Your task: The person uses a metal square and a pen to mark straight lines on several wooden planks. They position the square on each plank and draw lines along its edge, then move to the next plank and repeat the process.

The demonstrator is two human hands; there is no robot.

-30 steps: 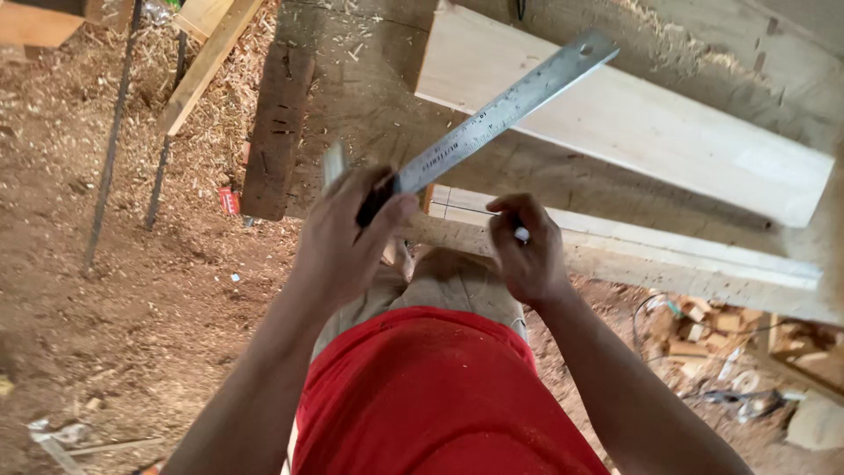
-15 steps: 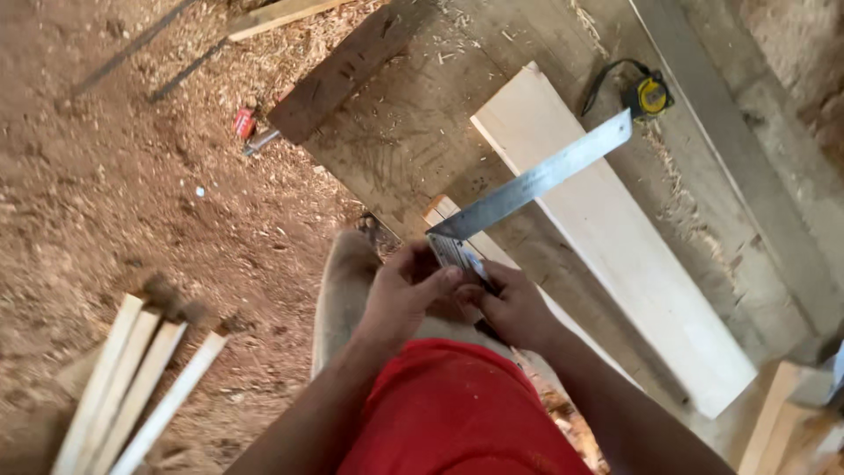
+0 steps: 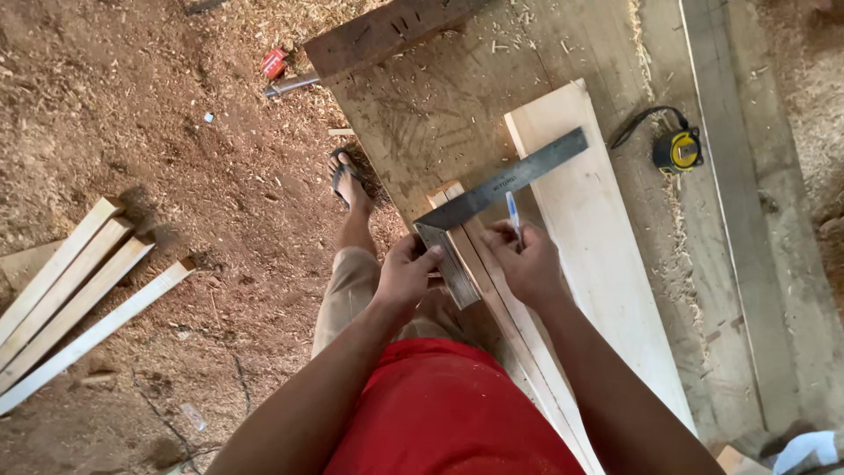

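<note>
A steel try square (image 3: 492,198) is being pressed against narrow wooden strips (image 3: 492,290) at the workbench (image 3: 440,105) edge, its stock being gripped by the closed left hand (image 3: 406,274). A blue pen (image 3: 512,214) is being pinched in the closed right hand (image 3: 526,261), just beside the blade. A pale, smooth board (image 3: 598,246) is being crossed by that blade. Beyond the board, a yellow tape measure (image 3: 677,149) is lying among shavings. Left of the bench, planed laths (image 3: 70,290) are lying on sawdust-covered ground.

Grey steel square (image 3: 505,183), blue pen (image 3: 512,212), yellow tape measure (image 3: 678,150).
</note>
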